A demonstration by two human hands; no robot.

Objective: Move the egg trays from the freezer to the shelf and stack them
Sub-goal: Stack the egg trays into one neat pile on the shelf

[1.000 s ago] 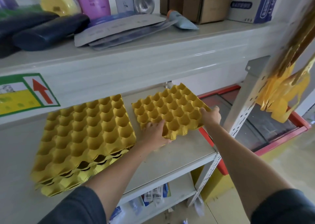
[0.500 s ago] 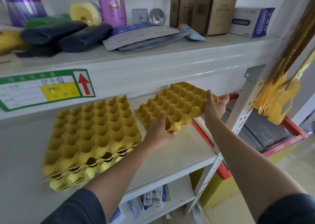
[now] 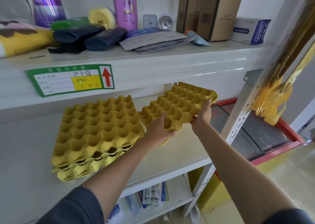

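A yellow egg tray (image 3: 180,102) is held tilted just above the white middle shelf (image 3: 184,153), its far edge raised. My left hand (image 3: 158,130) grips its near corner. My right hand (image 3: 202,112) holds its right edge. To the left, a stack of yellow egg trays (image 3: 97,130) lies on the same shelf, slightly fanned at the front edge. The held tray's left edge is close beside the stack; whether they touch I cannot tell.
The shelf above (image 3: 153,60) carries bottles, boxes and packets, with a green price label (image 3: 69,79) on its front. A perforated white upright (image 3: 238,121) stands at the right. A red-rimmed glass-topped freezer (image 3: 265,138) sits beyond it. Yellow ribbons (image 3: 272,101) hang at right.
Both hands have lifted the right tray off the shelf, tilted it and carried it left toward the stack. The right hand slid nearer along the tray's right edge.
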